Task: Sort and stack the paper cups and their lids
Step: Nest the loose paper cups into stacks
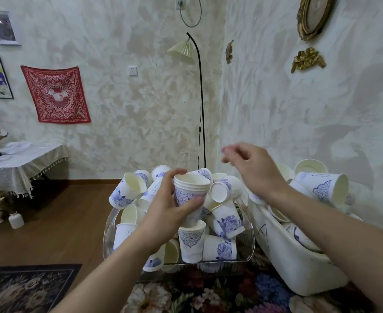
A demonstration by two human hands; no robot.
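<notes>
Nested cups [191, 195] (upright) gripped by left hand [170, 208]; right hand [251, 170] empty.

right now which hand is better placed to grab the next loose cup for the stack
Right. The right hand hovers free above the loose cups, while the left hand has its grip on the nested stack.

The left hand [170, 206] is raised, fingers and thumb curled in a grip. The right hand [253, 170] hovers higher, blurred, fingers loose and holding nothing.
</notes>
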